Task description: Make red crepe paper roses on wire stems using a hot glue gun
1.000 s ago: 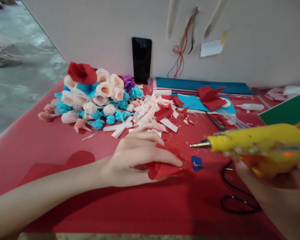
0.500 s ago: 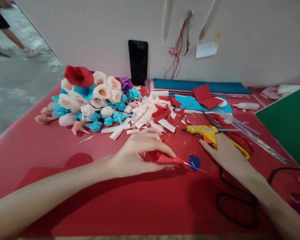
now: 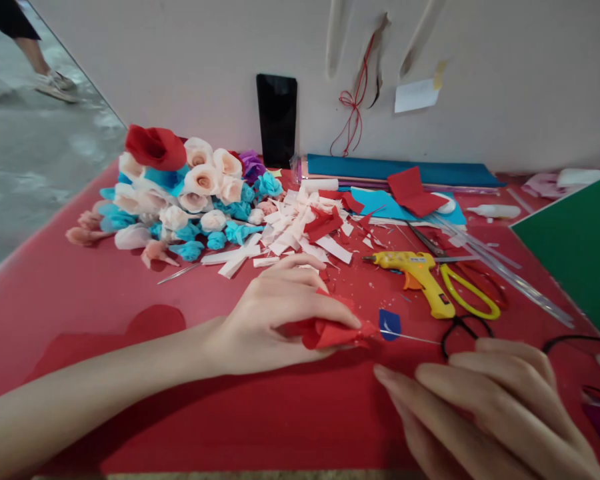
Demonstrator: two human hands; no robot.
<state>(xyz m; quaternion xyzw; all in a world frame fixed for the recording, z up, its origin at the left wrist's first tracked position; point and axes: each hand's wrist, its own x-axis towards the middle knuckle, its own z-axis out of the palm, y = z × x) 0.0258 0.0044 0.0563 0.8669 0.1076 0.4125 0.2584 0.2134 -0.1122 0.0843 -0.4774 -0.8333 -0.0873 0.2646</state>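
Observation:
My left hand (image 3: 280,313) is closed around a red paper flower (image 3: 330,331), with the fingers hiding part of its petals. A thin wire (image 3: 410,337) sticks out of the flower's gathered base and points right. My right hand (image 3: 485,407) is at the lower right, below the wire and apart from the flower. Its fingers are stretched out, and nothing shows in them. Beyond the wire lie a small dark blue piece (image 3: 390,325) and a yellow glue gun (image 3: 415,270). Yellow-handled scissors (image 3: 467,293) rest beside the glue gun.
Finished paper flowers (image 3: 200,183) are heaped at the back left. Paper scraps (image 3: 300,220) lie in the middle, near tweezers (image 3: 179,272). A dark phone (image 3: 277,120) leans on the wall. Clear glue sticks (image 3: 510,273), a black cord (image 3: 463,327) and a green board (image 3: 575,247) are at right.
My right hand has left the glue gun and come toward me, below the wire. My left hand has shifted slightly right and down with the red flower. A passer-by's leg moved in the background.

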